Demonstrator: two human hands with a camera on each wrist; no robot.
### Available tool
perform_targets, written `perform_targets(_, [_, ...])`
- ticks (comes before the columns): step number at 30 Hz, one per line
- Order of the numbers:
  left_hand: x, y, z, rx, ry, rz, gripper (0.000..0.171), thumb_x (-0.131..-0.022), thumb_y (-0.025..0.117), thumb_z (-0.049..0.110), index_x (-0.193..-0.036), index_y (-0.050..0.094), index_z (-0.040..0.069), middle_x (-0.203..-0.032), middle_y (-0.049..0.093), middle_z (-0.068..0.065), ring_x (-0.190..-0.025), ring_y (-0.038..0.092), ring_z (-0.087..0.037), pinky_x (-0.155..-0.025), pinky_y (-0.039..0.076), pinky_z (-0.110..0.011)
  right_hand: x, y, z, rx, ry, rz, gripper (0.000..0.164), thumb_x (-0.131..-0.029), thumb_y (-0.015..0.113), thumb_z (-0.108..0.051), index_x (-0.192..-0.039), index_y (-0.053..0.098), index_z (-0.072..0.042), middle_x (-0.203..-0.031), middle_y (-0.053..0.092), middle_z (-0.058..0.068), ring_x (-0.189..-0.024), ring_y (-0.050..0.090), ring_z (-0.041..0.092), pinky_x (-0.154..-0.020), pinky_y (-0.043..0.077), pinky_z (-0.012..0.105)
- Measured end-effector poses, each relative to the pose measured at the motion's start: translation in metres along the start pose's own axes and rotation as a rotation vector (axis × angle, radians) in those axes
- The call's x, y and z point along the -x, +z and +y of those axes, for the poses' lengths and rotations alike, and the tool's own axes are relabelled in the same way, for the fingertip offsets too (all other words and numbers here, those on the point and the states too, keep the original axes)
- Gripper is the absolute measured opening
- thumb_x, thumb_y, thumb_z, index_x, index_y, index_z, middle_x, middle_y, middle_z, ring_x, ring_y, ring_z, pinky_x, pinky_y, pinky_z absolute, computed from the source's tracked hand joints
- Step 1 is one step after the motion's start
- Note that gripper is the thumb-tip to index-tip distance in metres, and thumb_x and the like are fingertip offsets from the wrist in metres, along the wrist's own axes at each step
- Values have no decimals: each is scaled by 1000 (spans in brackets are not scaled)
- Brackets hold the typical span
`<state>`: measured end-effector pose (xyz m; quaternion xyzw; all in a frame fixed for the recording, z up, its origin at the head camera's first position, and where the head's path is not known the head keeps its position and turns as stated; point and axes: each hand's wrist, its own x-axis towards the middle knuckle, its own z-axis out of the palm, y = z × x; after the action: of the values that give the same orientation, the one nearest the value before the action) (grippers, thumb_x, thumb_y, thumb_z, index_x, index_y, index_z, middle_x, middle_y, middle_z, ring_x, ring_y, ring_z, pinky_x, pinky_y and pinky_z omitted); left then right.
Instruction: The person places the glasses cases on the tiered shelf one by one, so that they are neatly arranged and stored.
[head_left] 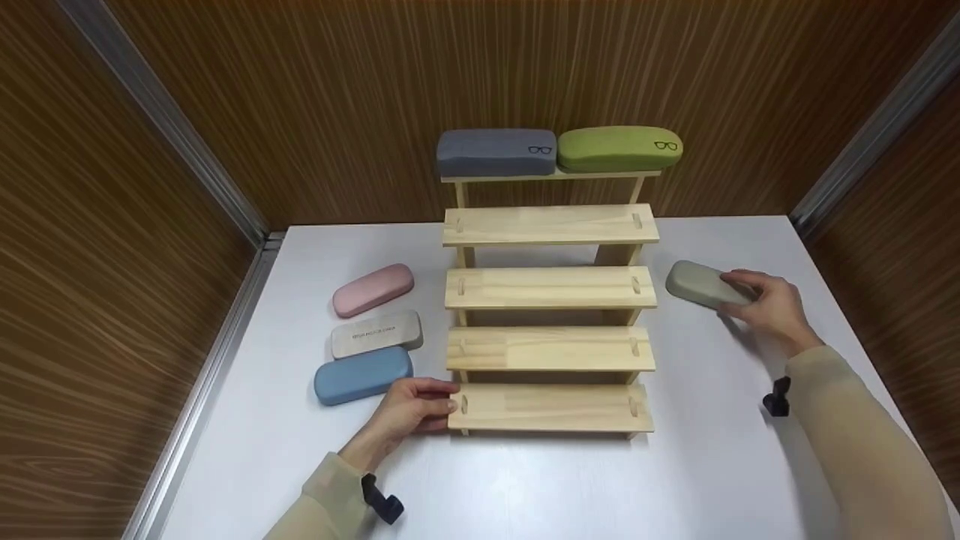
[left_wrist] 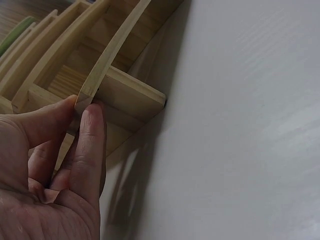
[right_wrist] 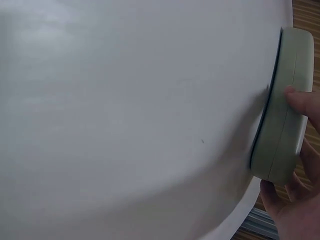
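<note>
Right fingers (head_left: 742, 277): sage case (head_left: 694, 283) | left fingers (left_wrist: 89, 140): rack (head_left: 551, 289) | blue case (head_left: 362, 375): across rack

left grip (head_left: 411, 409), right grip (head_left: 775, 306) well apart

room to pass lies in front of the wooden rack (head_left: 551, 289); left on the table (head_left: 540, 487), three cases (head_left: 377, 335) (pink, greyish, blue) obstruct.

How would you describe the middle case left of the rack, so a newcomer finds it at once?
On the white table stands a stepped wooden rack. To its left, the pale grey case lies between the pink case and the blue case. Of these three, only it shows dark lettering across its top.
</note>
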<state>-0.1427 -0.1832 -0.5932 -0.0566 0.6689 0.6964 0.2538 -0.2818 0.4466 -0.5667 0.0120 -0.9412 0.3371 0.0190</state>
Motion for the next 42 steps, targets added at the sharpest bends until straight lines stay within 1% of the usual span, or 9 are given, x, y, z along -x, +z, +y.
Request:
perform_targets(10, [1, 0, -1, -1, 15, 8, 38, -98, 83, 5, -135, 77, -4, -108, 84, 1, -94, 82, -9, -83, 70, -25, 5, 2, 0, 35, 1, -2, 69, -93, 91, -12, -155, 64, 0, -162, 57, 37, -146, 52, 64, -118, 44, 80])
perform_targets(22, [0, 0, -1, 5, 13, 5, 38, -98, 82, 3, -135, 77, -5, -107, 84, 1, -94, 82, -10, -82, 70, -25, 12, 0, -2, 75, 26, -19, 64, -98, 88, -20, -155, 65, -4, -162, 57, 34, -146, 55, 61, -118, 45, 78])
perform_targets(30, [0, 1, -2, -9, 15, 19, 37, -97, 84, 6, -133, 79, -2, -109, 83, 3, -91, 80, -8, -78, 69, -23, 18, -7, -9, 94, 21, -15, 61, -96, 89, -22, -151, 69, -5, -159, 62, 32, -146, 55, 59, -116, 44, 74])
perform_targets(34, [0, 1, -2, -3, 16, 16, 37, -97, 84, 5, -133, 78, -3, -107, 83, 4, -90, 80, -7, -77, 69, -23, 20, -14, -14, 98, 20, -6, 60, -97, 90, -26, -151, 71, -8, -159, 63, 30, -146, 56, 58, -114, 44, 69])
perform_targets(37, [1, 1, -2, 5, 18, 10, 37, -97, 84, 5, -133, 78, -3, -107, 83, 4, -90, 80, -7, -78, 70, -23, 22, -19, -18, 111, -8, 24, 60, -94, 92, -27, -148, 73, -10, -156, 66, 29, -143, 60, 57, -107, 47, 51])
perform_targets(38, [0, 1, -2, 8, 19, 9, 37, -97, 84, 5, -133, 78, -3, -107, 83, 4, -90, 81, -7, -78, 70, -23, 23, -21, -20, 113, -21, 36, 59, -93, 93, -27, -147, 75, -11, -155, 68, 28, -142, 62, 55, -104, 47, 43])
perform_targets(39, [0, 1, -2, 10, 19, 8, 37, -97, 84, 5, -133, 78, -3, -108, 83, 3, -91, 81, -8, -79, 70, -23, 24, -23, -21, 117, -35, 55, 58, -92, 94, -27, -145, 76, -12, -153, 70, 26, -138, 69, 43, -102, 46, 35])
perform_targets(40, [1, 1, -2, 14, 21, 5, 37, -97, 84, 4, -133, 78, -3, -108, 83, 3, -91, 81, -8, -79, 70, -24, 25, -25, -23, 120, -54, 78, 56, -90, 95, -25, -143, 78, -13, -150, 72, 25, -133, 73, 25, -98, 43, 26])
perform_targets(42, [1, 1, -2, 20, 23, 3, 37, -98, 84, 4, -133, 78, -3, -108, 83, 2, -92, 81, -9, -80, 70, -24, 27, -29, -27, 120, -89, 114, 54, -88, 97, -23, -139, 81, -15, -145, 75, 24, -119, 69, -7, -91, 39, 15])
